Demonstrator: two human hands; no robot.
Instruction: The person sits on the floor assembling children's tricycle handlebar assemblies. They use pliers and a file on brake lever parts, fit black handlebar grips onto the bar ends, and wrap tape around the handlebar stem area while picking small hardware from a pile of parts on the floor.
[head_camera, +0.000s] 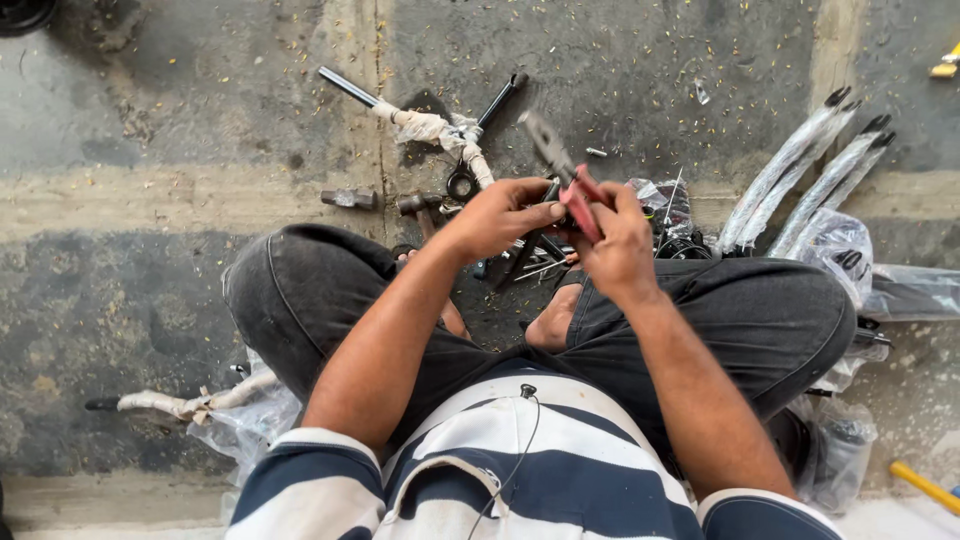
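Seated cross-legged on the concrete floor (150, 120), the person works with both hands raised over the lap. Right hand (618, 240) has its grip clenched around the red handles of the pliers (565, 180), whose grey metal nose angles up and to the left, blurred. Left hand (500, 215) sits just beside it, fingers pinched at the base of the pliers; whether this grip grasps a small part or the tool itself cannot be told. Just beyond the hands, tools lie scattered on the floor: a hammer head (350, 199) to the left, a second hammer (420, 205) near it, and a black bar (352, 88) partly wrapped in pale plastic (432, 127). A black wrench (500, 98) lies beside that wrapping. To the right, wrapped mudguards (800, 165) rest side by side, their black tips pointing away, with a clear plastic bag (835, 245) touching the right knee. By the left knee lies another wrapped bar (190, 403). A yellow handle (925, 487) shows at the lower right corner.
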